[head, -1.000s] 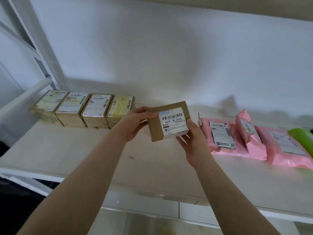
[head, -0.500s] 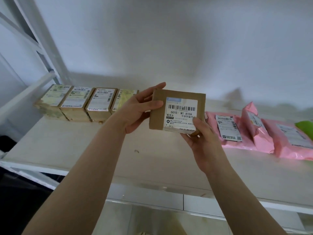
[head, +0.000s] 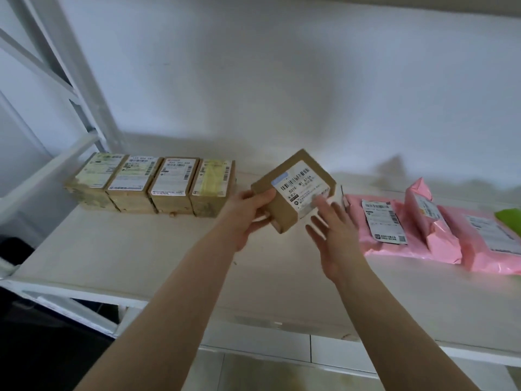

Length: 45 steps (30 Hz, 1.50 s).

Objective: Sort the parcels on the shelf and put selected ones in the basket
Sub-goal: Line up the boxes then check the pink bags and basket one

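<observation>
1. Gripping the brown cardboard parcel (head: 293, 190) at its 9 o'clock corner, the left hand (head: 248, 213) has its thumb on the top face and its fingers curled beneath.
2. Parcel is tilted, held above the shelf (head: 135, 249), near frame centre. White barcode label (head: 303, 187) faces up.
3. Right hand (head: 332, 238) is spread, fingers straight and slightly blurred, at the parcel's 4 o'clock side. Fingertips (head: 320, 203) overlap the label's lower edge; actual contact cannot be confirmed. It grasps nothing.
4. Row of four labelled cardboard boxes (head: 149, 184) stands at 9 o'clock from the held parcel, side by side and touching, along the back of the shelf, labels up.
5. Pink poly mailers at 3 o'clock, lying on the shelf: one flat mailer (head: 383, 224) with label up, a narrower pink packet (head: 431, 221) leaning over it, and a third pink mailer (head: 490, 244) running to the frame edge.
6. Green item (head: 510, 218) at the far 3 o'clock edge, cropped; type unidentifiable.
7. White shelf upright (head: 70, 69) at 10 o'clock.
</observation>
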### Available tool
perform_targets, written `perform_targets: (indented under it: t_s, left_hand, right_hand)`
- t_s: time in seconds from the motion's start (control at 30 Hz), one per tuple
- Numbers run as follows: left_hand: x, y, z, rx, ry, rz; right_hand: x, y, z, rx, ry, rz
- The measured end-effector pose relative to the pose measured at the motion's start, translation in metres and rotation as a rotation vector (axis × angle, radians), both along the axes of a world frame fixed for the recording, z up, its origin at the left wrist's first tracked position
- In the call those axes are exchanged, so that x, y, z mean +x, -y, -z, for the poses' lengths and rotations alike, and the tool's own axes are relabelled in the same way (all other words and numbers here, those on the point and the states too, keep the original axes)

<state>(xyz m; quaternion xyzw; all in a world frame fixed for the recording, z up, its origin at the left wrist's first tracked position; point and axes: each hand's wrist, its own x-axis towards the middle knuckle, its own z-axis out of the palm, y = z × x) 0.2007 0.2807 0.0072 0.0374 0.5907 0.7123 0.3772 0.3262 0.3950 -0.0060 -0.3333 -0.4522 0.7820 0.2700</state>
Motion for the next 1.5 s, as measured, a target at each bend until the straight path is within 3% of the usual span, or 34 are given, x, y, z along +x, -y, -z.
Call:
perform_targets:
  t_s: [0.17,0.33,0.57,0.67,0.77,0.83,0.9,1.0,1.1,1.23,1.5]
  left_hand:
    - [0.009,-0.021,0.038,0.093,0.193,-0.294]
    - [-0.002,-0.014,0.037,0.158,0.264,-0.418]
    - [-0.023,0.006,0.03,-0.057,0.238,-0.432]
    - [-0.029,0.012,0.021,-0.147,0.082,-0.452]
    - [-0.049,0.021,0.008,-0.255,-0.286,-0.573]
    - [-0.077,0.033,0.012,-0.568,-0.658,-0.579]
    - [-0.109,0.047,0.022,-0.886,-0.824,-0.483]
    - [-0.147,0.067,0.035,-1.152,-0.864,-0.248]
    - [-0.167,0.081,0.044,-1.291,-0.849,-0.077]
    - [-0.17,0.085,0.041,-1.337,-0.906,0.009]
    - [-0.165,0.09,0.044,-1.34,-0.948,-0.008]
  right_hand:
    - [-0.042,0.02,0.023,0.006,0.103,-0.138]
    - [-0.081,0.013,0.023,-0.004,0.169,-0.138]
    - [-0.111,0.001,0.026,0.046,0.258,-0.088]
    - [-0.114,0.003,0.031,0.061,0.274,-0.101]
    - [-0.117,0.004,0.038,0.061,0.299,-0.111]
    - [-0.121,0.004,0.041,0.076,0.302,-0.116]
    - [-0.124,0.004,0.042,0.134,0.312,-0.128]
    - [-0.129,0.003,0.046,0.199,0.358,-0.135]
    - [-0.134,0.007,0.048,0.24,0.386,-0.164]
    - [-0.137,0.016,0.047,0.265,0.368,-0.19]
    - [-0.134,0.021,0.051,0.288,0.367,-0.16]
